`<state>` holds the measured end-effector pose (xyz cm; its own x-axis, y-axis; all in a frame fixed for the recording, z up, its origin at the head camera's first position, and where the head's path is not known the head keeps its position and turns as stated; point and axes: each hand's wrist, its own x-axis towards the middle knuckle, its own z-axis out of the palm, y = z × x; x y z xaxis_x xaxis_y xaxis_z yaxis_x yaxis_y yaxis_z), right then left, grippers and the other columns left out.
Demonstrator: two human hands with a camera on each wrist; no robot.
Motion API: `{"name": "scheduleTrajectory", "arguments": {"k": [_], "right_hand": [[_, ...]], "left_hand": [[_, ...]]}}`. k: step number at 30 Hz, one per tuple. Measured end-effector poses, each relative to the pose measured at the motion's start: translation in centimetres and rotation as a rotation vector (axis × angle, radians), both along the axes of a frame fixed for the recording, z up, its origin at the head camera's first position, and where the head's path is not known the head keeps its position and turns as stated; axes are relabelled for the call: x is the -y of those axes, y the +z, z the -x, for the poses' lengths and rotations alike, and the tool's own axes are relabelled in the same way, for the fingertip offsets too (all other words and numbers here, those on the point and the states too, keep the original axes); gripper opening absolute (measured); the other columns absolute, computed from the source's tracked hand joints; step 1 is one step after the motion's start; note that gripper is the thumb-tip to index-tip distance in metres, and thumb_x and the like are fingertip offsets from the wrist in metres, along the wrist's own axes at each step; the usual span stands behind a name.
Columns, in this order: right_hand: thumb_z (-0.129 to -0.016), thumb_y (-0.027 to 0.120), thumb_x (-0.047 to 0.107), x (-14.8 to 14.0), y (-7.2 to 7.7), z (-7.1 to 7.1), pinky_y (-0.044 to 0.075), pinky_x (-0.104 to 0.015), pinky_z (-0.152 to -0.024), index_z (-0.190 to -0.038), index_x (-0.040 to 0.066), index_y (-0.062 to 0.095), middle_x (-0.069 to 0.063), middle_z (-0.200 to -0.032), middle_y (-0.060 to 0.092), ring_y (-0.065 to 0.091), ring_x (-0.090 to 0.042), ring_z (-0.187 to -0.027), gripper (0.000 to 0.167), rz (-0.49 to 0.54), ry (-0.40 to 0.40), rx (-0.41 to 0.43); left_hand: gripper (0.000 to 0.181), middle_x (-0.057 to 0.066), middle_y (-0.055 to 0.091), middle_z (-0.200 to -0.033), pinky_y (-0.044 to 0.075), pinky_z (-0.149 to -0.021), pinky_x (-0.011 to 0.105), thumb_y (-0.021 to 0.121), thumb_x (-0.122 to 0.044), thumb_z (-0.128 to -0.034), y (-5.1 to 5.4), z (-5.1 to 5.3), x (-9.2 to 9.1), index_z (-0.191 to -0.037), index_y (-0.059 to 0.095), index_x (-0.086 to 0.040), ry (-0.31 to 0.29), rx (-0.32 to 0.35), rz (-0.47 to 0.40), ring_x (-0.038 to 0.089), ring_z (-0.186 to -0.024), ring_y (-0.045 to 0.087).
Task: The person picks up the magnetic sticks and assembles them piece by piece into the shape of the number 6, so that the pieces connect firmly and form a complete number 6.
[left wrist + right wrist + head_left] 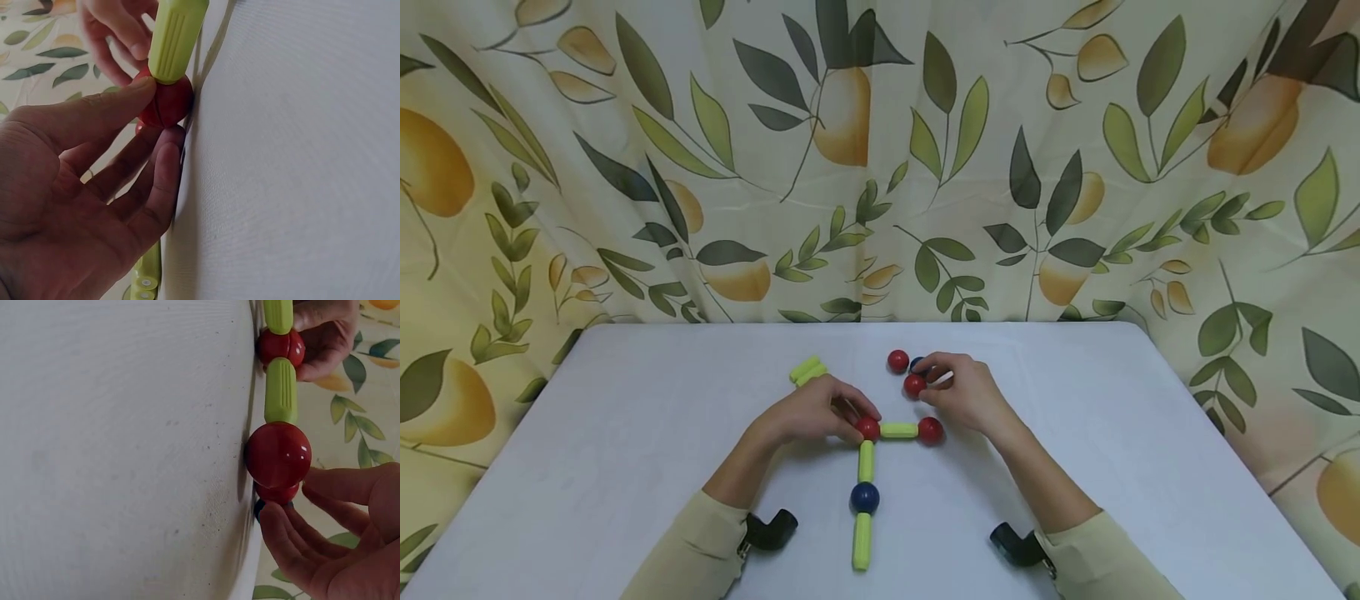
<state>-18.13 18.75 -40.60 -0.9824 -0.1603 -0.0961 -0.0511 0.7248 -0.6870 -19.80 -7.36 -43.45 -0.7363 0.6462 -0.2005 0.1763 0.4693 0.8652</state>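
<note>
My left hand (808, 410) pinches a red ball (868, 428) between thumb and fingertips. Lime-green rods join that ball: one rod (898, 430) runs right to another red ball (931, 431); a second rod (867, 460) runs toward me to a dark blue ball (865, 498), with a further rod (861, 542) below. Past the right end of this structure, my right hand (962, 390) has thumb and fingers around a loose red ball (913, 385). A blue ball (915, 364) behind it is partly hidden by the fingers. In the right wrist view, the structure's end ball (278, 453) partly covers the held ball (277, 492).
Another red ball (898, 361) lies left of the blue one. Several loose green rods (806, 369) lie behind my left hand. The white table (625, 433) ends at a patterned curtain (880, 167). Each wrist wears a black camera (771, 531).
</note>
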Motion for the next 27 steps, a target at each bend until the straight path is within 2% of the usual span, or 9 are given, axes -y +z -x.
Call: {"name": "scheduleTrajectory", "arguments": {"k": [12, 21, 27], "right_hand": [[-0.092, 0.077, 0.010, 0.8, -0.2, 0.1, 0.060, -0.036, -0.078, -0.117, 0.014, 0.076, -0.011, -0.112, 0.071, 0.069, -0.026, -0.094, 0.026, -0.029, -0.023, 0.020], [-0.091, 0.079, 0.011, 1.3, -0.2, 0.4, 0.060, -0.033, -0.076, -0.104, 0.015, 0.076, -0.006, -0.107, 0.073, 0.068, -0.022, -0.087, 0.014, -0.040, -0.026, 0.027], [-0.090, 0.080, 0.011, 1.4, -0.2, 0.4, 0.056, -0.030, -0.070, -0.092, 0.013, 0.074, -0.006, -0.100, 0.072, 0.067, -0.018, -0.074, 0.007, -0.035, -0.025, 0.011]], "left_hand": [[0.028, -0.002, 0.078, -0.104, 0.057, -0.085, 0.029, 0.083, -0.008, -0.0870, 0.0, -0.1, 0.0, -0.112, 0.080, -0.019, 0.008, 0.010, 0.001, 0.015, -0.094, 0.070], [0.028, -0.002, 0.077, -0.105, 0.058, -0.086, 0.030, 0.083, -0.007, -0.0873, 0.0, 0.0, -0.1, -0.113, 0.080, -0.018, 0.015, 0.021, 0.001, 0.016, -0.094, 0.070], [0.028, -0.002, 0.078, -0.104, 0.057, -0.086, 0.030, 0.083, -0.006, -0.0870, 0.1, -0.1, -0.1, -0.112, 0.080, -0.018, 0.019, 0.022, 0.001, 0.016, -0.093, 0.070]]}}
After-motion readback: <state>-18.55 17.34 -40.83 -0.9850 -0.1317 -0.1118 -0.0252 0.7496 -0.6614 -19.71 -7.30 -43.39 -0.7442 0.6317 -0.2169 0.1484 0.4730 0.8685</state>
